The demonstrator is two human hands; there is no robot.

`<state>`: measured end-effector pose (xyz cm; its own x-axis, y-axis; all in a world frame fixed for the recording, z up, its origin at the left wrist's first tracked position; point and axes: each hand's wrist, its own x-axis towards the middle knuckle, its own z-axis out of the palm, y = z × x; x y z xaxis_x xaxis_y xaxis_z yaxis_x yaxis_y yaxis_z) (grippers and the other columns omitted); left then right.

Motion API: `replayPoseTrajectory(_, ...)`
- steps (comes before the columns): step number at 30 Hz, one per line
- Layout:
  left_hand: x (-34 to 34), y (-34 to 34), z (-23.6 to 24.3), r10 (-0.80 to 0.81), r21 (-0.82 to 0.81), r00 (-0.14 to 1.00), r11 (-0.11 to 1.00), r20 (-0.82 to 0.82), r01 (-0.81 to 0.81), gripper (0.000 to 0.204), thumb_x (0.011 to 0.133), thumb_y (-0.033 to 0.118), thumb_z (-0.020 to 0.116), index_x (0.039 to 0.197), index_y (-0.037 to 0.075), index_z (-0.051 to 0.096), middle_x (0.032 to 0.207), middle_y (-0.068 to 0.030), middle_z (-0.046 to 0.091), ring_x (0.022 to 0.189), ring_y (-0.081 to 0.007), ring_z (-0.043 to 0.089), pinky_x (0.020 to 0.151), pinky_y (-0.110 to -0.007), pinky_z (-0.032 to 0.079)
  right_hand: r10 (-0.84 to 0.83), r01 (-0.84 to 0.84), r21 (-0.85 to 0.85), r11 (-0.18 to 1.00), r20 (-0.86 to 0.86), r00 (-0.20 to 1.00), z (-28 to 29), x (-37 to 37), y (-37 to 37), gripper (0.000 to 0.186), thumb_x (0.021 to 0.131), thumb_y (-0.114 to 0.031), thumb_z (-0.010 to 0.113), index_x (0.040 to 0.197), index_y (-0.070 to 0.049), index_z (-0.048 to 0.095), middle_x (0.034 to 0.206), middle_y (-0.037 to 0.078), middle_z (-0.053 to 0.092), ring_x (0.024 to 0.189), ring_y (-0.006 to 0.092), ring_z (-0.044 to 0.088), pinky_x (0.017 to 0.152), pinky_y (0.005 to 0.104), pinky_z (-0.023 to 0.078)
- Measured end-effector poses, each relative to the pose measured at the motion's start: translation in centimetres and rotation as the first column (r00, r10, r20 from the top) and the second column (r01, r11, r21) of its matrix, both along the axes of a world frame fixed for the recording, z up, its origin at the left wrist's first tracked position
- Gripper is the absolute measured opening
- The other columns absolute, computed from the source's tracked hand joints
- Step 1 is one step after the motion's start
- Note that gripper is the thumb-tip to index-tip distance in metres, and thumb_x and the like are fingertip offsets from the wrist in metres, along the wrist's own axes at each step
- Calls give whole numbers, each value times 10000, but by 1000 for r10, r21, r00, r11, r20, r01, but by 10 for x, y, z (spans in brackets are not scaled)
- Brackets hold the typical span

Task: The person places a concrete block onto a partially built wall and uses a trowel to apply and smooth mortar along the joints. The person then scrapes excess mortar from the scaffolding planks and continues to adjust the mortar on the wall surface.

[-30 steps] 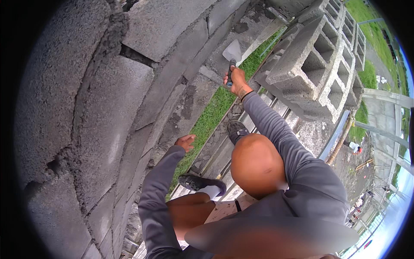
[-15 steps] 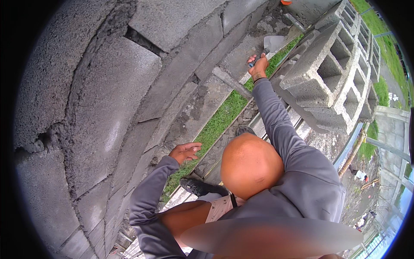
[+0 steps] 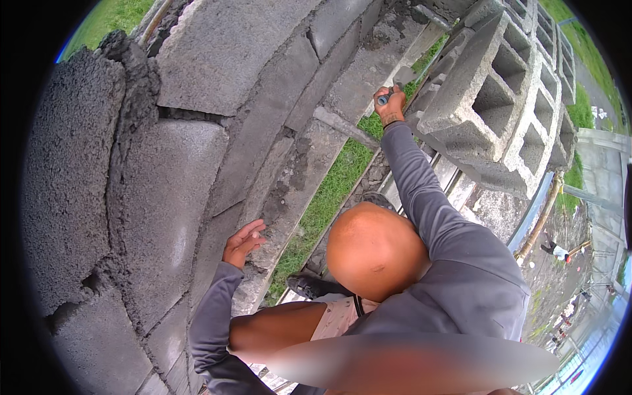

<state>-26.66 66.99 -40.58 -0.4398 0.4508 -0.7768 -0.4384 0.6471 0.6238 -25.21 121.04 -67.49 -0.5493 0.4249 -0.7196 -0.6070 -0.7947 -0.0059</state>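
My right hand (image 3: 391, 104), reaching ahead beside the stacked hollow blocks, is closed around the handle of a trowel (image 3: 403, 75). The handle's blue end shows at the fist, and the grey blade points away from me, seen at a steep angle. My left hand (image 3: 244, 243) is held with fingers apart and nothing in it, close to the lower courses of the block wall (image 3: 172, 178). Grey mortar lines the wall's joints, with some gaps in them. Between the wall and me runs a concrete ledge (image 3: 306, 164), smeared with dark mortar.
Hollow concrete blocks (image 3: 461, 135) are stacked at the right. A short bar (image 3: 345, 127) crosses the grass strip (image 3: 336, 187) beside the ledge. Boards lie under my feet. A pole (image 3: 541, 222) and a distant person (image 3: 558, 252) are at the right.
My left hand has moved up and left, nearer the wall. The trowel has come slightly back and its blade has turned, showing less face. The view has shifted, revealing the wall's top edge.
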Motion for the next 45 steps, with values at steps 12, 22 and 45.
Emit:
replayPoseTrajectory(12, -11, -6, 42, 90, 104, 992, 990, 88, -99, 575, 996, 343, 562, 1486, 75, 426, 1477, -107, 488, 1165, -191, 586, 1020, -329, 428, 240, -279, 181, 943, 209, 948, 37, -18, 2, 218, 1018, -252, 516, 1065, -55, 437, 773, 98, 506, 569, 171, 490, 459, 320, 421)
replayPoseTrajectory(22, 18, -77, 93, 427, 301, 902, 853, 70, -427, 618, 1005, 280, 532, 1490, -51, 342, 1522, -214, 397, 1225, -256, 572, 1071, -375, 429, 164, -296, 301, 907, 394, 904, 72, -43, -22, 156, 961, -125, 537, 984, 3, 452, 728, 101, 519, 513, 186, 526, 417, 325, 448)
replayPoseTrajectory(45, 1, -35, 63, 186, 373, 965, 895, 187, -244, 744, 950, 311, 592, 1526, -36, 276, 1513, -246, 397, 1249, -279, 553, 1105, -402, 370, 165, -334, 435, 836, 382, 909, 57, -80, 23, 162, 968, -143, 541, 1056, -10, 514, 789, 119, 585, 547, 188, 541, 444, 315, 459)
